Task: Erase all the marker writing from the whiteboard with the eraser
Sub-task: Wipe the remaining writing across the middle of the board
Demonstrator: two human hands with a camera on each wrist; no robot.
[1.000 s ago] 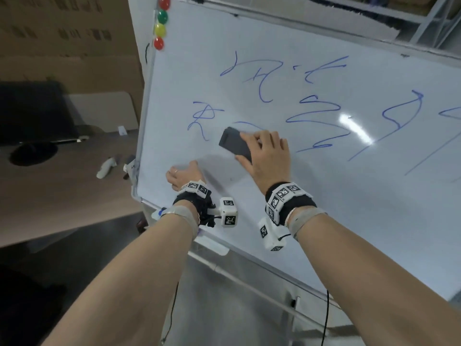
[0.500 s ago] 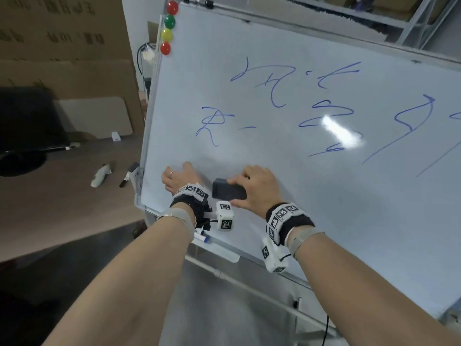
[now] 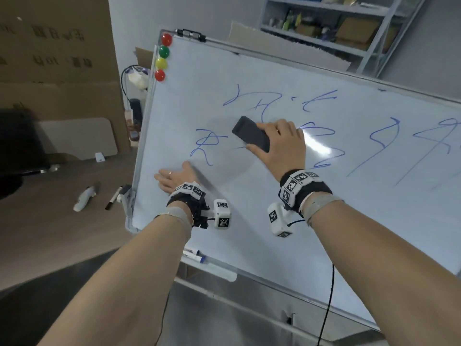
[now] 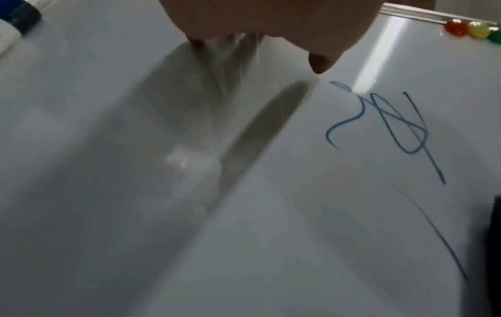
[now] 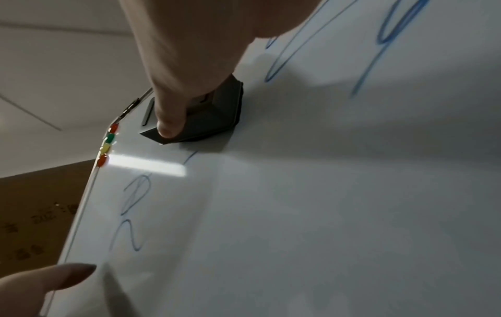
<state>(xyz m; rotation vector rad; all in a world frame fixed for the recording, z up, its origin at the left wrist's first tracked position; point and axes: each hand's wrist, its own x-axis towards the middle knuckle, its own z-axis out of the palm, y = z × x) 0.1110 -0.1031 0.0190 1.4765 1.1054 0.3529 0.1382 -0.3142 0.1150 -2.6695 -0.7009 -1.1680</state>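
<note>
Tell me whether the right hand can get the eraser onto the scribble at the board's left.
Probably yes. The right hand holds the eraser on the board just right of that scribble, bare board between; the left hand rests lower.

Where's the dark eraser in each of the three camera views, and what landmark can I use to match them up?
Head: eraser at upper centre, on the whiteboard, gripped by the right hand.
Left wrist: only a dark sliver at the right edge, probably the eraser.
Right wrist: upper centre, under the thumb.
Shared landmark: the coloured magnets at the board's corner.
</note>
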